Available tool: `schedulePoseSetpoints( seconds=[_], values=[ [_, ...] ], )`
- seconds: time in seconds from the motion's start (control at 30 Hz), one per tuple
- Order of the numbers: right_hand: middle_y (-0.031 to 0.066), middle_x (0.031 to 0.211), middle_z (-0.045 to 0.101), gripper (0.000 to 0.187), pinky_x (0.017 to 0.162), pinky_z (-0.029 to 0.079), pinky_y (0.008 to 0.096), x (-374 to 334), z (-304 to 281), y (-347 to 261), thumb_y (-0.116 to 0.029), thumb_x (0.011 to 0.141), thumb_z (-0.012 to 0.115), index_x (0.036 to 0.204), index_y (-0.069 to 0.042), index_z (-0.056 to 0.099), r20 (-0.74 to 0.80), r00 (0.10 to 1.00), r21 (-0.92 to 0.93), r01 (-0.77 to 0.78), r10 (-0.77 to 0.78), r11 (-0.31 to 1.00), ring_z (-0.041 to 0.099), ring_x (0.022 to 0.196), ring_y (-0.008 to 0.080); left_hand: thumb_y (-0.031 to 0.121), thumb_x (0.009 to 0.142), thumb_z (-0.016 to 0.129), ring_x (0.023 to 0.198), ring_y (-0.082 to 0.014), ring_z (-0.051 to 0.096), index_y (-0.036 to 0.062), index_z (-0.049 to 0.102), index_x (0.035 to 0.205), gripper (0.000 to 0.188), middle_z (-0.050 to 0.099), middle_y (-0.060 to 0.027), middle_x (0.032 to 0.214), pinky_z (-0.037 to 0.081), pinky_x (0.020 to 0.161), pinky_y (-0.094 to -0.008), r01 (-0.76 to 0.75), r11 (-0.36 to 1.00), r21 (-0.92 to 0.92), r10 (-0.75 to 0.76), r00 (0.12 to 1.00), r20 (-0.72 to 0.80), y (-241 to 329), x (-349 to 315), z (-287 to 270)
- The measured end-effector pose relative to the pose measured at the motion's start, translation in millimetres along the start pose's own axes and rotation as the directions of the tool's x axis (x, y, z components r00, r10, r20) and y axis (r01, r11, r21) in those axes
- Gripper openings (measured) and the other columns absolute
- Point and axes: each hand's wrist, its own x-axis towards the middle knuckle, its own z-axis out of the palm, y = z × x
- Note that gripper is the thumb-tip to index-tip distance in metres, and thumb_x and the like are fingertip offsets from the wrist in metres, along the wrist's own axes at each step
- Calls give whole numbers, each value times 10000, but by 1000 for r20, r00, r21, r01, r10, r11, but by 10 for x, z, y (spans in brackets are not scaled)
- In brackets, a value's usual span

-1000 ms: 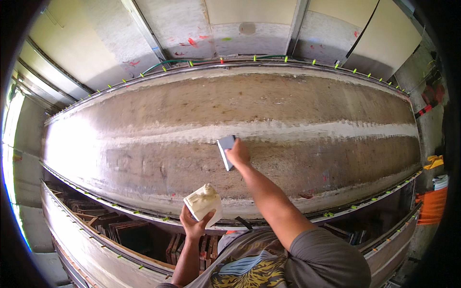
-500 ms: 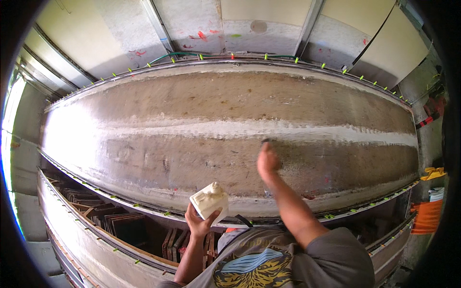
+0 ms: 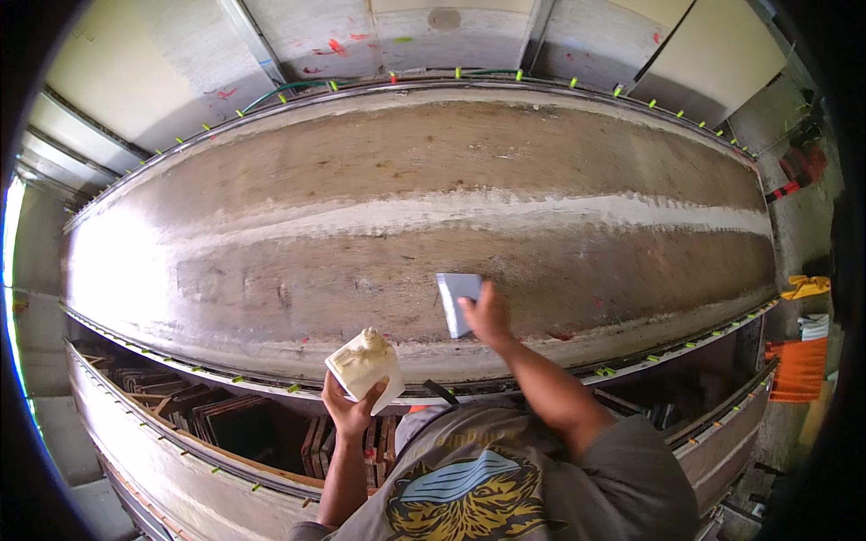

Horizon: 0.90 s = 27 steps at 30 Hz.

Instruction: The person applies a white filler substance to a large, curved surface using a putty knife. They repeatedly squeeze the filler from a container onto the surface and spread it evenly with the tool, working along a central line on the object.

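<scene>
My left hand (image 3: 348,406) grips a squarish pale holder (image 3: 390,388) from below, beside the table's near edge. A mound of cream-coloured putty (image 3: 368,343) rests on top of it. My right hand (image 3: 488,317) is closed on the edge of a flat blue-grey spreader (image 3: 451,305), whose broad face shows. This spreader is over the near half of a long brown panel (image 3: 361,162); whether it touches the surface I cannot tell. A white putty-like band (image 3: 469,209) runs lengthwise along the middle of the panel.
Green clips (image 3: 458,72) line the panel's rim. Below its near edge stands a second long pale form (image 3: 180,442), with several dark boards (image 3: 239,424) in the gap. At the right hang an orange cloth (image 3: 798,368) and a yellow one (image 3: 805,287).
My right hand has come back toward me from near the white band, and the spreader's face has turned into sight. The left hand keeps the putty holder. The whole view has shifted slightly.
</scene>
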Motion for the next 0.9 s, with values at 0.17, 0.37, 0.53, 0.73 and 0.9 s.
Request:
schedulePoseSetpoints(
  seconds=[0.17, 0.37, 0.53, 0.73, 0.9],
  values=[
    [302, 1129, 648, 630, 925, 497, 513, -125, -1270, 1804, -366, 804, 790, 1192, 68, 549, -300, 944, -1, -147, 139, 989, 640, 1068, 465, 118, 716, 893, 976, -182, 680, -31, 603, 1193, 578, 707, -108, 1082, 539, 893, -335, 9, 999, 34, -12, 996, 86, -35, 119, 203],
    [242, 1031, 685, 514, 862, 525, 482, 33, -1900, 2383, -238, 747, 819, 1111, 37, 584, -325, 934, -56, -176, 149, 983, 668, 947, 427, 163, 695, 911, 956, -179, 676, -30, 605, 1183, 608, 704, -109, 1060, 534, 889, -340, -25, 998, 57, 14, 980, 200, -58, 170, 518],
    [283, 891, 674, 555, 726, 521, 535, -175, -893, 857, -449, 709, 828, 924, 8, 597, 35, 999, 114, 36, -40, 993, 665, 848, 475, 142, 701, 888, 982, -194, 682, -38, 586, 1221, 628, 706, -113, 1087, 540, 899, -353, -77, 994, 72, 51, 946, 319, -6, 103, 827],
    [309, 991, 663, 509, 819, 506, 566, -23, -781, 1248, -316, 806, 797, 1093, 25, 553, 3, 997, 65, 82, -82, 995, 650, 947, 495, 219, 678, 929, 954, -187, 670, -36, 626, 1151, 617, 707, -113, 1046, 534, 875, -338, -126, 974, 187, 46, 923, 383, 31, -72, 1135],
    [296, 1165, 638, 649, 940, 482, 535, 163, -1949, 2645, -353, 771, 824, 1208, 43, 552, -218, 950, 41, -219, 222, 975, 616, 1081, 479, 201, 679, 922, 942, -186, 673, -35, 623, 1153, 607, 710, -112, 1030, 536, 868, -339, -96, 984, 152, 37, 936, 349, 30, -271, 1500]
  ],
)
